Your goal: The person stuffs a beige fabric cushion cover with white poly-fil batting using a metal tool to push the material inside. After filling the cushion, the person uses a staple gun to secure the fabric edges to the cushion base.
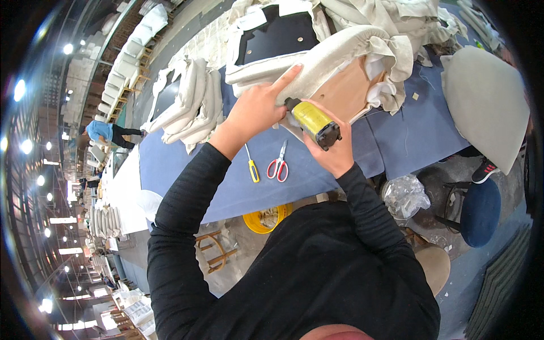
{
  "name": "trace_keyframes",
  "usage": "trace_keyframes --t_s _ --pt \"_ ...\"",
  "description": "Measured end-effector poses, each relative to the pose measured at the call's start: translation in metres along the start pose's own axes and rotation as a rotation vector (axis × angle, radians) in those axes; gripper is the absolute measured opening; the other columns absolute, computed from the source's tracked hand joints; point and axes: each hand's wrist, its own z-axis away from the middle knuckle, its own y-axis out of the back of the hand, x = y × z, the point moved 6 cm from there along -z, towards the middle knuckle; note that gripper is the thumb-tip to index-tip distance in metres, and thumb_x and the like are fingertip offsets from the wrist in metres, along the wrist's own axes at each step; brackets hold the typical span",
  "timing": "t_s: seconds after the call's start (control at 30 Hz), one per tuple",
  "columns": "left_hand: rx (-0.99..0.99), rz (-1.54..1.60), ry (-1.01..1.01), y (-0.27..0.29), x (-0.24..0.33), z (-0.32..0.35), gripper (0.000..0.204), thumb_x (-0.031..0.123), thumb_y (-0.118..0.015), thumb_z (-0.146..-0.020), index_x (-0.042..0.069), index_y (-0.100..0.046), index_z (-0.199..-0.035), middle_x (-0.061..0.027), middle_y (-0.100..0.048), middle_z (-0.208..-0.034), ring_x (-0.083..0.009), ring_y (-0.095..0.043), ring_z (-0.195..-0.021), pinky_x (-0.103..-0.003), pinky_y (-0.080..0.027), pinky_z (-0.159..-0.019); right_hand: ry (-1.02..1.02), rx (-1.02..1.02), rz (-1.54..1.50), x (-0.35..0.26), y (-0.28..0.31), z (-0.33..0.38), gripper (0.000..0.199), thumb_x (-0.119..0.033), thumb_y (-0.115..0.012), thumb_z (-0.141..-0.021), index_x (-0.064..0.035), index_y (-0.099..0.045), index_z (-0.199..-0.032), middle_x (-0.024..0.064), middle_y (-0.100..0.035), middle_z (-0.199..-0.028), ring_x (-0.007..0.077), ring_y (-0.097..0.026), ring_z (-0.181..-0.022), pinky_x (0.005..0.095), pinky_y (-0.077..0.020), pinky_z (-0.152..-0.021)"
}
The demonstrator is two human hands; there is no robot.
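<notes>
Where fabric folds, stapler nose hidden.

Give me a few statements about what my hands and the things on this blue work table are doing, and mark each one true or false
1. The right hand grips a yellow stapler tool. True.
2. The left hand holds the red-handled scissors. False: they lie on the blue table, untouched; the left hand presses beige fabric on the padded frame.
3. A yellow-handled screwdriver lies beside the scissors. True.
4. The table cover is green. False: blue.
</notes>
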Motion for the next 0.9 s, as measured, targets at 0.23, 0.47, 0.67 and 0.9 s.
trace_keyframes --t_s 0.23,0.47,0.67,0.9 --pt "-0.071 -0.015 0.03 -0.003 0.004 -0.001 0.114 -0.003 -0.068 -0.072 0.035 -0.026 -0.17 -0.0259 -0.074 -0.113 -0.048 -0.072 -0.099 -0.053 -0.059 -0.09 -0.042 -0.014 -0.085 0.0 -0.005 0.005 0.06 0.0 -0.073 -0.077 -0.0061 -0.068 -0.137 0.0168 -0.078 -0.119 0.0296 -0.077 -0.111 0.0346 -0.0565 -0.097" --pt "-0.033 0.339 -0.007 -0.006 -0.019 0.012 0.104 0.018 -0.074 -0.072 0.023 -0.034 -0.168 -0.0294 -0.07 -0.128 -0.0484 -0.07 -0.111 -0.048 -0.057 -0.098 -0.058 -0.001 -0.085 -0.008 0.002 0.013 0.057 0.002 -0.072 -0.078 -0.0019 -0.069 -0.135 0.0161 -0.078 -0.118 0.0231 -0.077 -0.107 0.0333 -0.0566 -0.095" --pt "-0.036 0.464 0.054 -0.013 -0.018 0.015 0.098 0.02 -0.078 -0.07 0.015 -0.043 -0.162 -0.025 -0.076 -0.114 -0.0431 -0.074 -0.102 -0.045 -0.06 -0.091 -0.133 -0.061 -0.097 -0.008 -0.001 0.017 0.06 0.003 -0.072 -0.079 -0.0013 -0.067 -0.138 0.0162 -0.078 -0.117 0.0194 -0.077 -0.105 0.0325 -0.0565 -0.094" --pt "0.031 0.456 0.029 -0.011 -0.015 0.021 0.089 0.014 -0.076 -0.073 0.015 -0.048 -0.157 -0.0229 -0.076 -0.113 -0.0437 -0.074 -0.1 -0.047 -0.06 -0.09 -0.141 -0.093 -0.089 -0.012 -0.004 0.022 0.061 0.005 -0.071 -0.08 0.0003 -0.065 -0.14 0.0154 -0.077 -0.12 0.0189 -0.075 -0.106 0.0318 -0.0553 -0.096"
